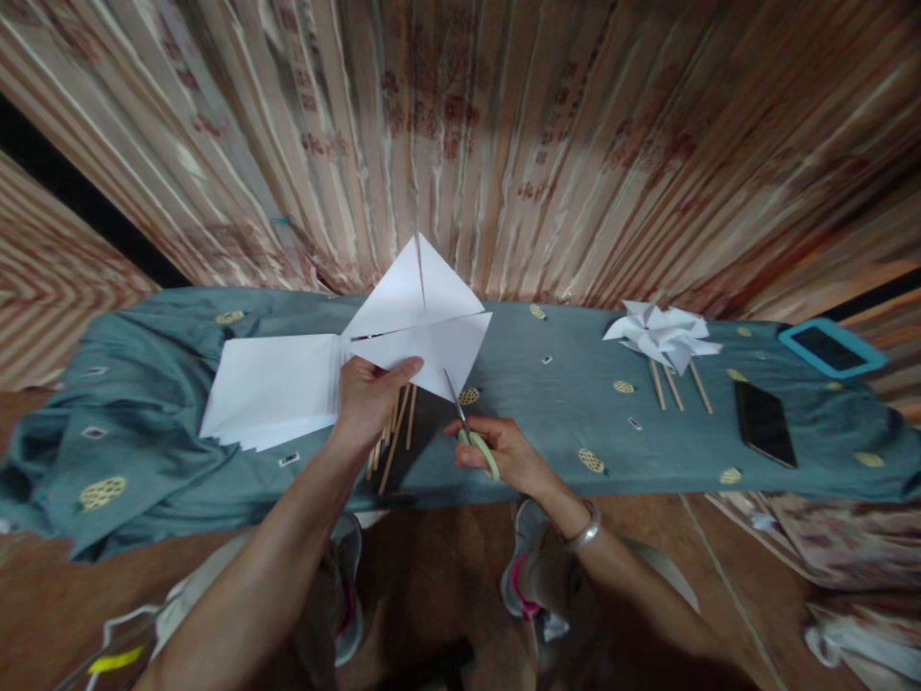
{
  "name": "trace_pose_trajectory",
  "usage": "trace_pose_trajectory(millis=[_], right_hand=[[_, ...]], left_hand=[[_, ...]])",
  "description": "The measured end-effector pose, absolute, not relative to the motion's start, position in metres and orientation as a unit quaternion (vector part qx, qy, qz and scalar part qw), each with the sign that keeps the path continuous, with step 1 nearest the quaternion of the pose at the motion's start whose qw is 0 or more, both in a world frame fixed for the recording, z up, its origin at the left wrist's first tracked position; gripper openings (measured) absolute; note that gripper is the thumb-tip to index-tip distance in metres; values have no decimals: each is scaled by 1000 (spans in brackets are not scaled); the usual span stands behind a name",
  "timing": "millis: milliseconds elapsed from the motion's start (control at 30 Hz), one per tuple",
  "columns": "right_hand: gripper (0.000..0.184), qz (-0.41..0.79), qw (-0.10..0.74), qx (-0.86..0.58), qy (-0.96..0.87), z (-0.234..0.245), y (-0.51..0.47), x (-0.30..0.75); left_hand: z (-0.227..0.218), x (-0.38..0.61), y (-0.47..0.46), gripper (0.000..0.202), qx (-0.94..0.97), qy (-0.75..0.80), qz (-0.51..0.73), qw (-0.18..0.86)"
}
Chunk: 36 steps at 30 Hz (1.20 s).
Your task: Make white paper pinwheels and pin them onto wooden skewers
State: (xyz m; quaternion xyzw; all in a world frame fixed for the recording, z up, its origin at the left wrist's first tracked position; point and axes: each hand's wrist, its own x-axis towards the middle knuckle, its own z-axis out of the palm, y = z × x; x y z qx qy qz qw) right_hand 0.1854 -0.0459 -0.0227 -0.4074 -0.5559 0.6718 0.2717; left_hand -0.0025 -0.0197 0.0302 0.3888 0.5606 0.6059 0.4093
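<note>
A square sheet of white paper (438, 341) is held up, one corner pointing away from me, with slits running in from its far, left and right corners. My left hand (370, 398) pinches it near its lower left edge, thumb on top. In my right hand (500, 451) is a pair of scissors (471, 437) with pale green handles. Their blades point up at the paper's near corner; whether they touch it I cannot tell. Under the paper and beside my left hand lie several thin wooden sticks (394, 446), partly hidden.
A stack of white paper (273, 384) lies on the left of the cloth-covered bench (554, 384). Several white paper pinwheels (663, 334) on sticks lie to the right. Further right are a dark phone (765, 423) and a blue-framed tablet-like object (833, 347). A patterned curtain (460, 144) hangs behind.
</note>
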Motion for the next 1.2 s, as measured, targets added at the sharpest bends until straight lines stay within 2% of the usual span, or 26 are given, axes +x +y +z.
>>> trace_pose_trajectory(millis=[200,500,800,1200], right_hand=[[52,678,278,-412,-542,-23,-46,185],[55,699,284,-419,-506,-25,-46,182],[55,655,292,-416,-558,-27,-45,184],[52,670,297,-412,-542,-27,-46,182]], left_hand=[[28,-4,-19,22,387,553,611,413],[28,-5,-19,21,389,554,614,406],[20,2,-20,20,378,555,604,429],[19,1,-20,24,374,541,622,425]])
